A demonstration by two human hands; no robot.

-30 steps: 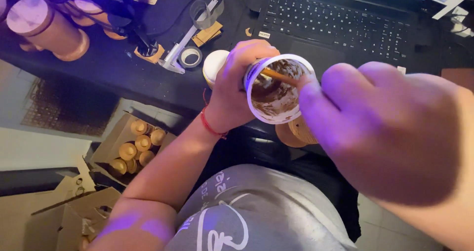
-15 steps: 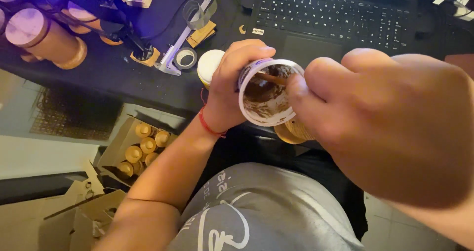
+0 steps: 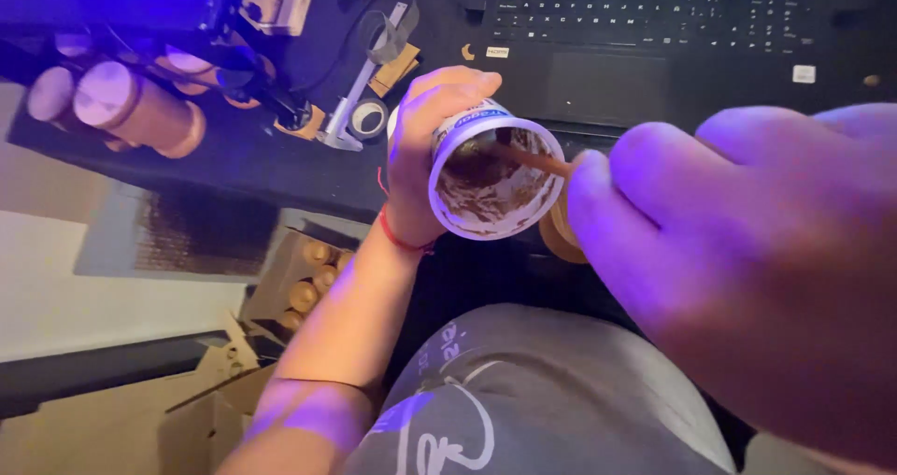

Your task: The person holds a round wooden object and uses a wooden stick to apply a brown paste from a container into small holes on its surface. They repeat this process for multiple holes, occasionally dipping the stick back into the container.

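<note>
From the head camera I look down at two bare hands over a lap in a grey printed shirt (image 3: 523, 400). My left hand (image 3: 425, 153) is wrapped tight around a small white cup (image 3: 495, 181), tilted so its mouth faces the camera; the inside is smeared with a brown paste. A red cord (image 3: 400, 240) circles that wrist. My right hand (image 3: 747, 269), very close to the lens and blurred, is closed on a thin brown stick (image 3: 534, 160) whose far end reaches into the cup against its inner wall.

I judge this to be a stirring or scraping step, the stick working the paste around the inside of the cup. The next move, as I read it, calls for a steady cup and small sweeps along the wall, with the tilt kept from spilling onto the shirt.

The cup sits in mid-air, just near the edge of a dark counter (image 3: 234, 157). On the counter, far and right, lies an open laptop (image 3: 654, 36). To the left of it are a roll of tape (image 3: 374, 118) and a metal tool (image 3: 360, 92); further left, wooden cylinders (image 3: 131, 106) lie on their sides under blue-violet light. Below the counter, on the floor at left, an open cardboard box (image 3: 299, 279) holds several more small wooden rounds, and flattened cardboard (image 3: 140, 419) lies nearer.
</note>
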